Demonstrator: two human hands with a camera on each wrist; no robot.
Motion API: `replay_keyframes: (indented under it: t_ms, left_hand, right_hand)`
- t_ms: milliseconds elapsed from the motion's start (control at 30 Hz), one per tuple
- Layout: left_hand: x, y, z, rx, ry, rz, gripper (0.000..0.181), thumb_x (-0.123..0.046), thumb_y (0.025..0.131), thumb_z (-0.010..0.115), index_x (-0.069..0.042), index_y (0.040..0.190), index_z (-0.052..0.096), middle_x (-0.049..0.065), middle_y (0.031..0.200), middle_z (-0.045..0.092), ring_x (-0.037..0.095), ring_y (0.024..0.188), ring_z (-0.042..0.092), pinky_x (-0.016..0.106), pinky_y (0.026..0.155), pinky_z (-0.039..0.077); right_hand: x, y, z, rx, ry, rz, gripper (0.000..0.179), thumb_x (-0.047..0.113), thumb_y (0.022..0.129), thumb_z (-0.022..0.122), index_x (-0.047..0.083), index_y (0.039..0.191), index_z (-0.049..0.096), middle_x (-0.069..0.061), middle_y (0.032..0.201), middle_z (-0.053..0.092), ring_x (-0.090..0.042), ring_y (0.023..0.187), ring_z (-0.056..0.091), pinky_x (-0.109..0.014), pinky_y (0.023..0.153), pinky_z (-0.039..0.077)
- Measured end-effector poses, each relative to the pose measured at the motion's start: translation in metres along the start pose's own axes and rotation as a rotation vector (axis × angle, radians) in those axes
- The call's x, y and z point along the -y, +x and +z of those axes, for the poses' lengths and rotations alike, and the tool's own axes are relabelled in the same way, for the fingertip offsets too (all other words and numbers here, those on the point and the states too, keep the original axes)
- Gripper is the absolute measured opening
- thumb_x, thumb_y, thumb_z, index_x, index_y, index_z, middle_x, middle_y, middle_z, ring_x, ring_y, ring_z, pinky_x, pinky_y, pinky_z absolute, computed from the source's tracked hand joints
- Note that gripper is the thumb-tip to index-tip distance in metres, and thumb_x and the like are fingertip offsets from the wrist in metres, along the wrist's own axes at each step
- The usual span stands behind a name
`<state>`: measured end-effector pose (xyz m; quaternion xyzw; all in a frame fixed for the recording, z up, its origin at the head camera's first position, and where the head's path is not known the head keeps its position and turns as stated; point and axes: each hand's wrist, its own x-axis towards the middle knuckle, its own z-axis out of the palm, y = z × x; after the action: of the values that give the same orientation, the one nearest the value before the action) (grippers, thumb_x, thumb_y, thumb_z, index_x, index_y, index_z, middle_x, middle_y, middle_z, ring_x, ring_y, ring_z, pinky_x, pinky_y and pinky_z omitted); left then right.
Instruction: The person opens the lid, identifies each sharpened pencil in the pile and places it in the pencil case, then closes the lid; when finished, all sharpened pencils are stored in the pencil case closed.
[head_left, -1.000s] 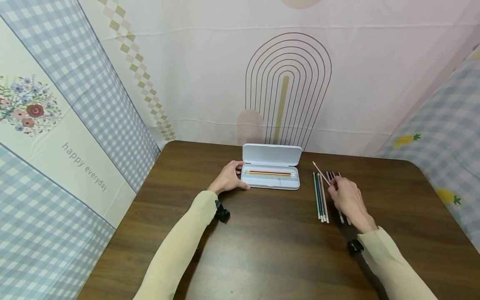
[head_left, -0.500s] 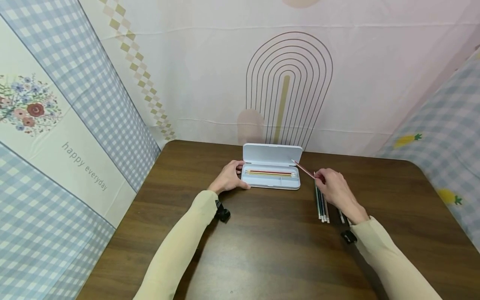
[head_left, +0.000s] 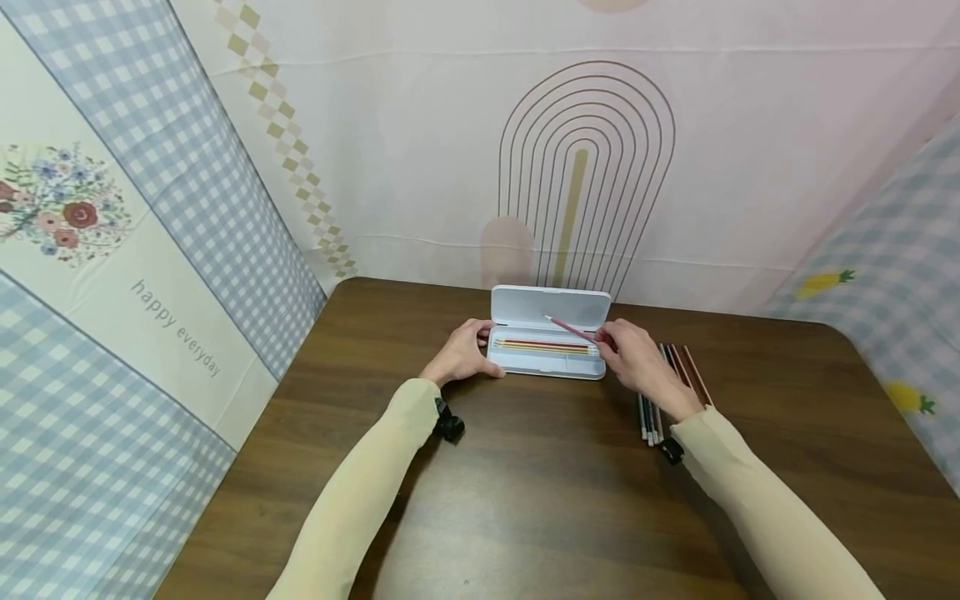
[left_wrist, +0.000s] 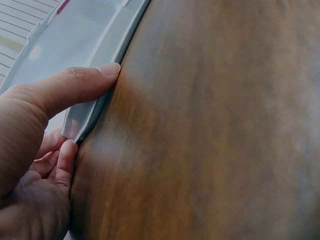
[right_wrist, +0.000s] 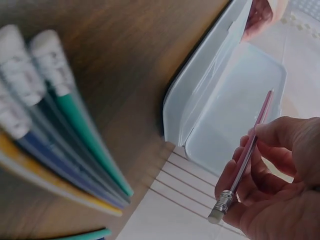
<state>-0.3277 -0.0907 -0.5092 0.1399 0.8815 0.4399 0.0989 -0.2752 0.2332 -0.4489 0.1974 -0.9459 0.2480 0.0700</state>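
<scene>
Pale-blue case [head_left: 547,364] sits on the desk [head_left: 525,492], its lid [head_left: 517,304] raised at the back. Left hand [head_left: 461,352] braces the case's left end: thumb on the front rim, fingers curled at the end wall. Right hand [head_left: 633,358] pinches a pink pencil [head_left: 572,329] between thumb and fingers, above the right part of the case; the pencil slants, tip toward the lid.

Risks (judgement): released at this slant, the pencil could land crosswise on the stored pencils [head_left: 543,343] or catch on the right wall. Tip could knock the lid if pushed too far back. Case could skid if the left hand eases off. Right forearm crosses above the loose pencils; a low wrist could roll them.

Counts: case, 1. Lid, 1. Hands, 2, both occupied. Held pencil, 1. Stored pencils, at least 2 (red, yellow); packed close, total unclear. Loose dark pencils [head_left: 649,425] right of the case, at least 3; reddish pencils [head_left: 697,375] beyond them, at least 2. Forearm covers part; full tally not possible.
</scene>
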Motion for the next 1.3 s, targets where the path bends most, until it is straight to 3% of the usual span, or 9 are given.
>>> replay_keyframes:
  t_ms: [233, 533, 1067, 1300]
  left_hand:
    - [-0.001, 0.0, 0.0, 0.003, -0.01, -0.006, 0.096, -0.015, 0.075, 0.099, 0.0, 0.157, 0.052, 0.017, 0.151, 0.058, 0.033, 0.136, 0.06, 0.044, 0.12, 0.052]
    - [0.0, 0.0, 0.001, 0.0, -0.016, -0.006, 0.096, -0.014, 0.075, 0.1, 0.0, 0.157, 0.052, 0.016, 0.15, 0.058, 0.032, 0.136, 0.06, 0.044, 0.119, 0.052]
    - [-0.002, 0.0, -0.001, -0.006, -0.016, -0.017, 0.096, -0.014, 0.075, 0.1, 0.0, 0.156, 0.052, 0.016, 0.151, 0.058, 0.031, 0.136, 0.061, 0.043, 0.12, 0.052]
    - [0.0, 0.001, 0.001, -0.006, -0.025, -0.01, 0.098, -0.014, 0.074, 0.101, -0.001, 0.157, 0.052, 0.017, 0.149, 0.058, 0.032, 0.135, 0.061, 0.043, 0.12, 0.052]
  right_hand:
    - [0.002, 0.016, 0.013, -0.006, -0.027, -0.092, 0.011, 0.001, 0.106, 0.064, -0.005, 0.104, 0.073, -0.021, 0.102, 0.072, -0.033, 0.095, 0.061, -0.05, 0.085, 0.055]
    - [0.004, 0.034, 0.027, 0.009, -0.04, -0.169, 0.011, -0.001, 0.104, 0.066, -0.006, 0.104, 0.075, -0.022, 0.104, 0.074, -0.039, 0.1, 0.068, -0.057, 0.09, 0.059]
    - [0.009, 0.061, 0.049, 0.036, -0.236, -0.211, 0.006, 0.0, 0.101, 0.072, -0.001, 0.1, 0.077, -0.019, 0.103, 0.077, -0.039, 0.098, 0.071, -0.056, 0.09, 0.061]
    - [0.015, 0.068, 0.056, 0.09, -0.309, -0.187, 0.007, 0.003, 0.101, 0.072, 0.002, 0.101, 0.079, -0.017, 0.108, 0.078, -0.039, 0.104, 0.072, -0.06, 0.095, 0.058]
